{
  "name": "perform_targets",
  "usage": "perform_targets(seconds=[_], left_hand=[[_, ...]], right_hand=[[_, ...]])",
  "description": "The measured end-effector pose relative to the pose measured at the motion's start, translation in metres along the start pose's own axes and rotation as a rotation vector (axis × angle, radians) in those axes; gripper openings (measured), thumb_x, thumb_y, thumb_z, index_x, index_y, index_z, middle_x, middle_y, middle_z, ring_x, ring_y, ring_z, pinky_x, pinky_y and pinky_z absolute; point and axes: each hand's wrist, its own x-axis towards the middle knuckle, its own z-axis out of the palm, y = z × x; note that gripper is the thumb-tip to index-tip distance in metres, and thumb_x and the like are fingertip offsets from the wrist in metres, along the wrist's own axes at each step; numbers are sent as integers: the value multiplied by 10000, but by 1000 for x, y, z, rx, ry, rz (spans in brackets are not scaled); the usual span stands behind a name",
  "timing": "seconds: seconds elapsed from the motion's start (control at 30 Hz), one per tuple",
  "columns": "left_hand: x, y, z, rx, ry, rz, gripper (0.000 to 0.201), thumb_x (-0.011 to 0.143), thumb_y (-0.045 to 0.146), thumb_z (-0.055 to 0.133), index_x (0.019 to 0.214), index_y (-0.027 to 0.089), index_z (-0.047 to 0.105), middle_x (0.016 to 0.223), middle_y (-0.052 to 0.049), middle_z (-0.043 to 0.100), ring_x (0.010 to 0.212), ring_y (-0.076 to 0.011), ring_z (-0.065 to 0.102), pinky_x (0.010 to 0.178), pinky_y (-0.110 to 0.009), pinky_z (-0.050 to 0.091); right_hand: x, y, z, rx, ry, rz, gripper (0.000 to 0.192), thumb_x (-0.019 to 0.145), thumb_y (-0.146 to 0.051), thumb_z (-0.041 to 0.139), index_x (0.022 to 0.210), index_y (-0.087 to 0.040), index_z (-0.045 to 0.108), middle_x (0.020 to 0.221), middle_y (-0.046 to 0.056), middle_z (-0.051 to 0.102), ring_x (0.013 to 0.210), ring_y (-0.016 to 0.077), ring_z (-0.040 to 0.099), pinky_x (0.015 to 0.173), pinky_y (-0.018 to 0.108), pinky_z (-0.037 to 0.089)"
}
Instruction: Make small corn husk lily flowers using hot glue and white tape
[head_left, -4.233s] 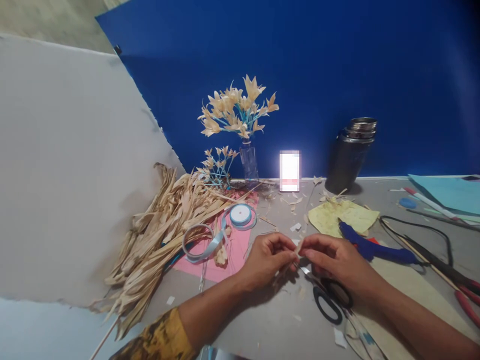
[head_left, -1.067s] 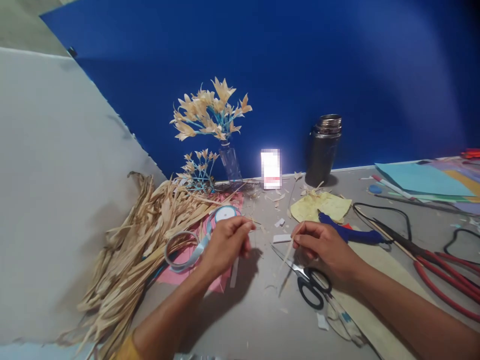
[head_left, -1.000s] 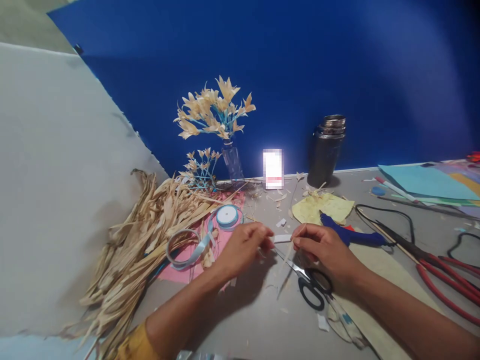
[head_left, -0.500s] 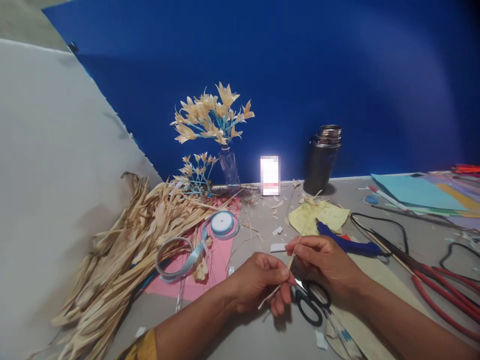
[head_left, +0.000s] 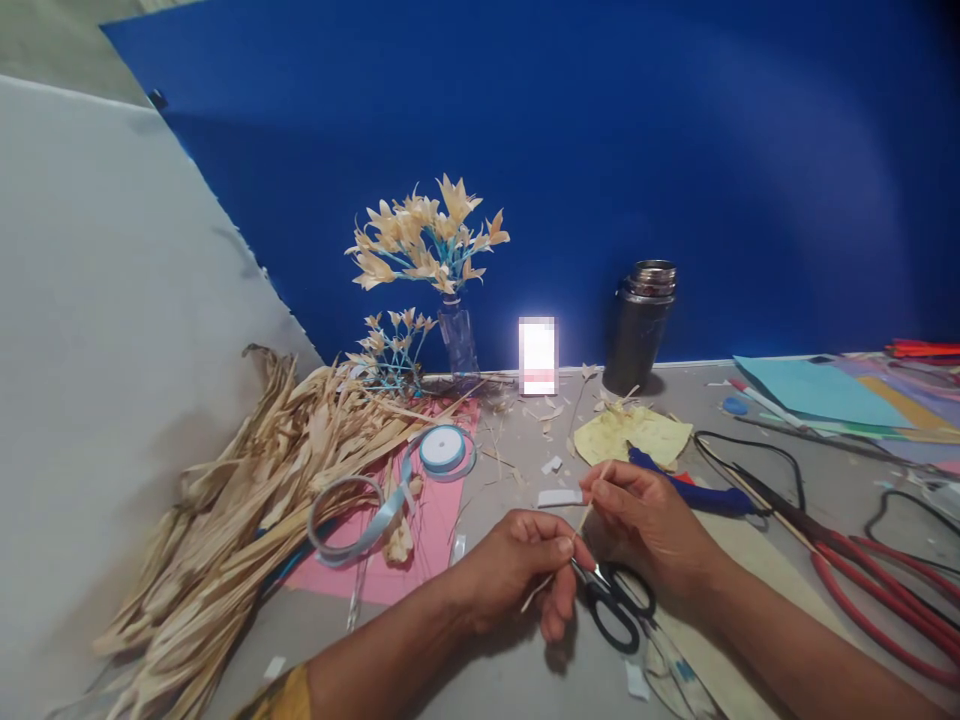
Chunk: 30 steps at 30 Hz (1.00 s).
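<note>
My left hand [head_left: 525, 562] pinches a thin pale strip of dried husk [head_left: 586, 514] between thumb and forefinger, and the strip's lower end sticks out below the hand. On the upper end, the fingertips of my right hand [head_left: 645, 512] are closed. Black-handled scissors [head_left: 616, 610] lie on the table just under and between both hands. Behind the right hand are a blue glue gun [head_left: 705, 492] and a yellow piece of paper [head_left: 637, 435]. A small white stick-like piece [head_left: 559, 498] lies beyond the fingertips.
Dried husks [head_left: 247, 500] are heaped at left beside pink paper [head_left: 442, 500] and a blue ribbon spool [head_left: 442, 450]. Husk flowers [head_left: 420, 240] stand in a clear bottle [head_left: 457, 335]. A dark flask [head_left: 640, 330] stands at the back; large red-handled shears [head_left: 877, 580] lie at right.
Both hands stay on the husk strip, with only slight finger movement. The right fingertips have shifted a little along its upper end. The whole view has moved slightly.
</note>
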Motion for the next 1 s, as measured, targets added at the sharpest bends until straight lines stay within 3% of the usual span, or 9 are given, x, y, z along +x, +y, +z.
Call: perform_targets(seconds=[0.1, 0.23, 0.33, 0.6, 0.77, 0.93, 1.0], left_hand=[[1, -3, -3, -2, 21, 4, 433, 749, 521, 811, 820, 111, 693, 496, -37, 656, 328, -123, 546, 313, -181, 395], [3, -7, -7, 4, 1, -20, 463, 741, 542, 820, 810, 102, 694, 487, -42, 651, 325, -123, 543, 308, -179, 381], [3, -9, -9, 3, -27, -43, 478, 723, 556, 830, 795, 102, 695, 478, -44, 651, 309, -125, 531, 294, -182, 365], [-2, -4, -10, 30, -95, -76, 478, 740, 551, 831, 785, 91, 705, 479, -55, 654, 309, -125, 540, 295, -178, 344], [-2, -1, -13, 40, -98, -71, 452, 745, 544, 827, 769, 108, 709, 474, -41, 651, 299, -122, 518, 289, -184, 337], [-6, 8, -17, 56, -81, -39, 416, 783, 515, 807, 771, 112, 705, 474, -41, 651, 304, -117, 523, 297, -174, 318], [-10, 15, -21, 86, -101, -37, 419, 783, 514, 807, 773, 107, 708, 470, -44, 649, 311, -120, 530, 316, -181, 352]], right_hand=[[0, 0, -1, -23, -52, 14, 475, 648, -509, 938, 967, -181, 806, 816, 43, 710, 506, 57, 423, 467, 222, 305], [5, -5, -7, -75, 41, -109, 413, 714, -533, 892, 869, -155, 831, 795, 69, 728, 516, 57, 418, 465, 222, 309], [9, -12, -13, -72, 100, -151, 439, 661, -548, 915, 859, -164, 838, 806, 81, 749, 512, 63, 428, 454, 224, 306], [15, -23, -17, -111, 180, -270, 423, 642, -569, 898, 643, -169, 761, 647, 38, 673, 479, 71, 376, 452, 253, 244], [16, -26, -23, -166, 205, -308, 421, 661, -569, 869, 605, -180, 720, 614, 16, 633, 482, 85, 366, 461, 268, 243], [11, -34, -31, -547, 384, -536, 420, 836, -478, 740, 546, -208, 600, 543, -20, 515, 568, 140, 445, 528, 289, 324], [13, -42, -37, -529, 509, -572, 426, 858, -462, 702, 541, -220, 552, 532, -30, 483, 547, 140, 427, 514, 291, 310]])
